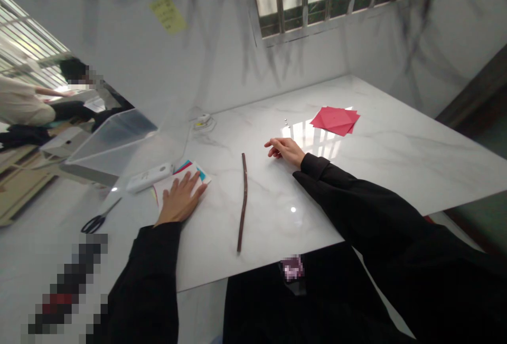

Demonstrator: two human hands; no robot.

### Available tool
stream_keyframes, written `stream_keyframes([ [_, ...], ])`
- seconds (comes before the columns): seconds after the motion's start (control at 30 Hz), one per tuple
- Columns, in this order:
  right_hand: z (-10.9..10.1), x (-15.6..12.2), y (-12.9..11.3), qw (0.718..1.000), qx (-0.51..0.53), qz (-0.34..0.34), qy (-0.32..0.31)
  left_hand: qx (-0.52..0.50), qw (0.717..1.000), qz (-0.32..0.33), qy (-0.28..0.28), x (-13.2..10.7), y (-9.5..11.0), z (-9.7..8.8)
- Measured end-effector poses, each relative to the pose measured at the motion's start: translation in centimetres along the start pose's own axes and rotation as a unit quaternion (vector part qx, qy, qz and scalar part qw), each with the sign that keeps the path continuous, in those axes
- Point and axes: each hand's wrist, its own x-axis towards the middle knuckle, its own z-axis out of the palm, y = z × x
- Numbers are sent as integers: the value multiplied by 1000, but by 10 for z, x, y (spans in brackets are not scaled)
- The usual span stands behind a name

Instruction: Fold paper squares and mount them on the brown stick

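Note:
My left hand (181, 196) lies flat, fingers spread, on a small stack of coloured paper (160, 190) with white on top and blue and red edges showing. My right hand (288, 152) is over the marble-patterned table (273, 238), its fingers loosely bent and apart, with nothing seen in them. Between the hands a thin brown stick (244, 196) rests lengthwise, touched by neither. Beyond my right hand are several red paper sheets (336, 121), fanned in an overlapping pile. A few tiny shiny bits (285, 122) sit near them, too small to name.
Left of the paper lies a long white plastic object (149, 177). Black-handled scissors (94, 223) are further left, near a clear plastic box (113, 143). A small white item (204, 119) stands by the wall, which bears a yellow note (168, 15). People (24, 101) sit at far left.

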Motion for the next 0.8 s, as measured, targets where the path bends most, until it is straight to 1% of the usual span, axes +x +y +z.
stream_keyframes([
  [0.07,-1,2,4,1000,-21,-16,-4,-12,1000,16,12,1,-2,8],
  [0.13,-1,2,7,999,-46,-28,-8,-26,999,19,25,4,-5,7],
  [0.3,-1,2,10,995,-92,-49,-12,-29,999,0,14,17,-6,1],
  [0.4,-1,1,12,994,-101,-49,-15,-32,999,-2,21,23,-4,1],
  [0.47,-1,2,8,993,-107,-52,-16,-51,998,-9,42,25,5,-2],
  [0.5,-1,1,2,992,-115,-57,-19,-66,996,-11,62,25,12,-4],
  [0.57,1,-5,-21,988,-136,-70,-37,-109,985,17,136,27,35,-12],
  [0.63,7,-25,-57,983,-139,-75,-94,-179,961,73,198,30,65,-21],
  [0.67,12,-41,-77,979,-121,-71,-149,-207,948,99,222,33,81,-24],
  [0.7,19,-62,-96,967,-102,-67,-226,-222,939,114,238,36,97,-28],
  [0.73,27,-87,-113,942,-86,-58,-318,-230,934,120,245,39,112,-30],
  [0.77,36,-115,-124,909,-68,-42,-409,-236,934,120,241,43,126,-31],
  [0.8,46,-143,-129,862,-56,-18,-504,-238,936,116,231,46,137,-30],
])
